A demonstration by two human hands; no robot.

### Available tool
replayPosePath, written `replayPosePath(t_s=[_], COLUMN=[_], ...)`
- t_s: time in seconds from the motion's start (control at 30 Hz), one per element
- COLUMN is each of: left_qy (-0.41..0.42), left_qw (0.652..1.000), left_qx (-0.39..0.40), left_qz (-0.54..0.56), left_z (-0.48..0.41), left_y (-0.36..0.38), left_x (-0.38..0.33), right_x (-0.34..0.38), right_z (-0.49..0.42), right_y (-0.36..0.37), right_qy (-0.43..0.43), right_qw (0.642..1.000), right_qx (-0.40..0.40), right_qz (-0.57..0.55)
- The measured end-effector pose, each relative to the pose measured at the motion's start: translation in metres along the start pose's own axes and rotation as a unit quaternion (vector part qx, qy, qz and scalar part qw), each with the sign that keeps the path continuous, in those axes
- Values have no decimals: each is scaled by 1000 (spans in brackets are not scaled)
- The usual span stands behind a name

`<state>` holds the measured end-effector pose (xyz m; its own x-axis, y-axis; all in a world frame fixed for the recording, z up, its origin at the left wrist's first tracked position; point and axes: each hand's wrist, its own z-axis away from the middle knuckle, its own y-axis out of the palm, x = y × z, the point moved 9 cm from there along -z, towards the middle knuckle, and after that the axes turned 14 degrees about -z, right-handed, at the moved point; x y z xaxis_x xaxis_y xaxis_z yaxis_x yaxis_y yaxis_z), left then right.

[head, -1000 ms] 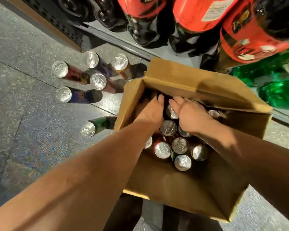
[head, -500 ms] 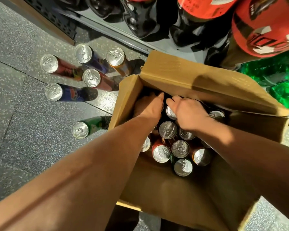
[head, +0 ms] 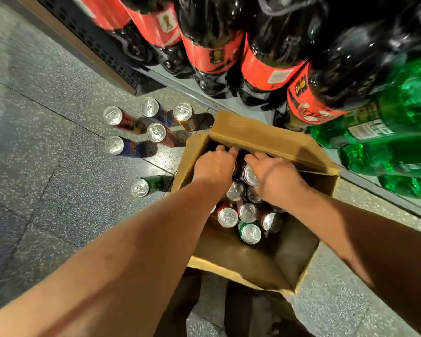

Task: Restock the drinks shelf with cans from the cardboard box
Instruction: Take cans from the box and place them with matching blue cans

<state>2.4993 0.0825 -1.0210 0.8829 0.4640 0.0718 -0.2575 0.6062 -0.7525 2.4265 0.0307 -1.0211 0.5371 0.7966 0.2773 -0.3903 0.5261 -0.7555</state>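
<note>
- Both hands are down in the cardboard box [head: 265, 139]. My left hand [head: 213, 167] is at its far left corner and my right hand [head: 276, 177] is along its far wall, each with its fingers bent downward among the cans [head: 249, 233].
- Head view: I cannot tell whether either hand has closed round a can, because the fingertips are hidden behind the knuckles and the far flap.
- Those cans stand upright and packed touching in the far half of the box. The near half shows bare cardboard.
- Six loose cans [head: 156, 132] stand upright on the floor [head: 46, 142] just beyond the box's left wall. Five are clustered and a green can [head: 139, 187] stands apart, nearer me.
- Past the box's far edge is the drinks shelf [head: 185, 82], holding cola bottles [head: 212, 45] and green bottles [head: 399, 117].
- I judge the sealed cans heavy for their size, stiff, slick and easily dented. I would lift each by its top rim to clear its neighbours, then wrap my fingers round the body.
</note>
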Motion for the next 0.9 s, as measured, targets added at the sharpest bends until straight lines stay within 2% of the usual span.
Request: replayPosePath(t_s=[0.23,0.4,0.57,0.7,0.9], left_qy=[13,18,22,34,40], left_qw=[999,999,997,989,971], left_qx=[-30,-49,-48,-87,-171], left_qz=[7,12,56,113,162], left_z=[67,117,163,207,285], left_y=[-73,-118,-164,-213,-297], left_x=[9,27,51,76,109], right_x=[14,36,68,87,109], right_z=[57,106,155,193,259], right_y=[-69,-131,-188,-240,-324], right_qy=[-1,-35,-25,3,53], right_qw=[999,998,991,976,920], right_qx=[-33,-26,-91,-162,-274], right_qz=[29,-49,-95,-142,-274])
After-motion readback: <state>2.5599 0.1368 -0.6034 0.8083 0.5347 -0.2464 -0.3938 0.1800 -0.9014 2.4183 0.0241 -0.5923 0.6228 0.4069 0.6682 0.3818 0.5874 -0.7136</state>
